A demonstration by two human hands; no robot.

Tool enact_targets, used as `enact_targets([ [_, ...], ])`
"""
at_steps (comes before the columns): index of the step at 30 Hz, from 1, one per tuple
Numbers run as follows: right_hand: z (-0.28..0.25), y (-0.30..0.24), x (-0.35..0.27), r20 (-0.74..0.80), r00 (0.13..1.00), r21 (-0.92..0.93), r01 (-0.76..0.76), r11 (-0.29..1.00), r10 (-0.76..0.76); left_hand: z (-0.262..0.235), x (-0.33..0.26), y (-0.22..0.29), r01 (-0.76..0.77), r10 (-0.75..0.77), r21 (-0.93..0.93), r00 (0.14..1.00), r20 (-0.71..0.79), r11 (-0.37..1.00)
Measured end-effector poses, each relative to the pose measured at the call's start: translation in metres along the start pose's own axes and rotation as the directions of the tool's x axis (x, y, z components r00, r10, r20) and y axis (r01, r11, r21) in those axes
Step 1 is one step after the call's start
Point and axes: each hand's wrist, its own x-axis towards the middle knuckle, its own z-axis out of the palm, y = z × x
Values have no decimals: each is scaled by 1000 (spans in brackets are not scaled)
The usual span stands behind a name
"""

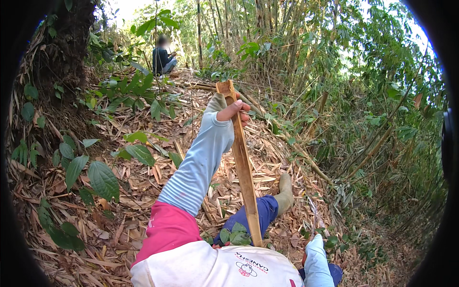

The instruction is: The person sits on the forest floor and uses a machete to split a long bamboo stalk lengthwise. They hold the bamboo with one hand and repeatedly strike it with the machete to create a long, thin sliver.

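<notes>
My left hand (233,113) is raised in front of me and closed round the upper part of a split bamboo length (245,182). The bamboo shows its hollow inner side, slants slightly, and runs down to my lap. My right hand (304,252) is low at the right, mostly hidden by its pale blue sleeve. From it a thin, pale, blade-like tool (313,213) points up and away over the ground; its handle is hidden, so I cannot make out its exact kind.
My leg in a blue trouser and olive boot (285,193) stretches forward over dry bamboo leaves (143,186). A person (164,60) sits farther up the slope. A thick trunk (62,62) stands left, leafy plants (103,179) nearby, a fallen pole (306,160) and bamboo thicket (377,110) right.
</notes>
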Motion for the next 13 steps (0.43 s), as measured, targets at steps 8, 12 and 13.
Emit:
enact_targets([
  [8,0,-17,-10,31,995,-44,-98,994,100,1,-3,2,-38,38,36,999,-23,999],
  [12,14,29,28,110,983,-212,-120,970,146,-6,3,-6,-37,37,31,999,8,999],
  [13,21,31,32,126,982,-215,-112,970,142,-10,2,-5,-51,50,33,999,13,998],
])
